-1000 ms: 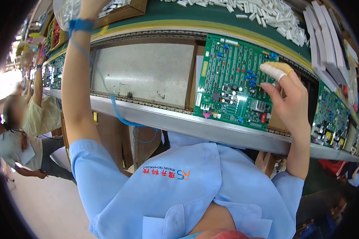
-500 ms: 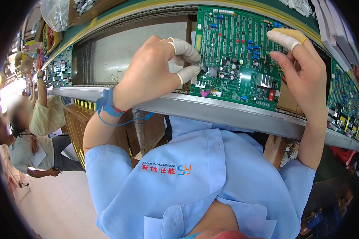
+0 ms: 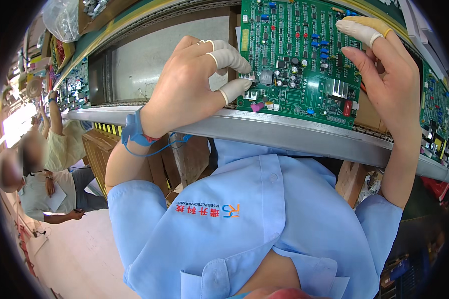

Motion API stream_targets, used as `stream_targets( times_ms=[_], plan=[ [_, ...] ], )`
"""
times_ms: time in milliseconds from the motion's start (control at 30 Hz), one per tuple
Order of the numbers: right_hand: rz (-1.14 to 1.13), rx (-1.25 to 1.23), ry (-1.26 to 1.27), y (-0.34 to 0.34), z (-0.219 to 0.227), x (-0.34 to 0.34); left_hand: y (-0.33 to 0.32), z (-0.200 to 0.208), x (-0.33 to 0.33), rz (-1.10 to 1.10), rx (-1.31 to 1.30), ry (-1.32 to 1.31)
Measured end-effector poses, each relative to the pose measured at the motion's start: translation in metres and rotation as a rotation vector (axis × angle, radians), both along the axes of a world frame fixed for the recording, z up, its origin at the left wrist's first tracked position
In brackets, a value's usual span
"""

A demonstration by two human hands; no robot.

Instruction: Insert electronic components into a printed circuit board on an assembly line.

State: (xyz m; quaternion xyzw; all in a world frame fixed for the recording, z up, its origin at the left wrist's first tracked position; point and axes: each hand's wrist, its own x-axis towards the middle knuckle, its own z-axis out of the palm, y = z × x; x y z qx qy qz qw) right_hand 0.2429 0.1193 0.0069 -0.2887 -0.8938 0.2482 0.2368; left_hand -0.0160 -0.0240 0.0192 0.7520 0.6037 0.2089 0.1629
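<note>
A: Board first. Where is it?

B: Green circuit board (image 3: 309, 74), between the hands, on the rail line.

A: Left hand (image 3: 182, 82)?

B: Thumb and fingertips drawn nearly together at the board's left edge, over a small connector; can't tell if it's gripped. White finger covers (image 3: 223, 57) on thumb and fingers, blue wristband (image 3: 133, 129) at the wrist.

A: Right hand (image 3: 390, 74)?

B: Over the board's right side, fingers curved, thumb well apart from them. White cover on one finger, yellow cover (image 3: 376, 24) beside it. Contact, can't tell.

A: Any writing?

B: Pale yellow label (image 3: 245, 40) on the board, just above the left fingertips; print too small. Chest logo (image 3: 231, 211), orange and blue, on the blue shirt (image 3: 234, 182) below the hands, with red characters and small dark letters, upside down from here.

A: Rest?

B: Metal rail (image 3: 234, 128) just below the board. Pink part (image 3: 257, 106) below the left thumb; red part (image 3: 347, 107) below and left of the right hand. Second board (image 3: 436, 107) right of the right hand. Clear bag (image 3: 62, 20) up and left of the left hand.
</note>
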Motion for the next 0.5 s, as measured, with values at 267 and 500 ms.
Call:
stream_targets(
  times_ms=[267, 500],
  plan=[
    [-0.001, 0.028, -0.046, 0.003, -0.002, 0.0, -0.005, -0.005, -0.002, 0.014, -0.005, -0.033],
    [-0.071, 0.081, -0.118, -0.016, 0.032, -0.027, -0.008, -0.003, -0.005, 0.123, -0.126, -0.012]
  ],
)
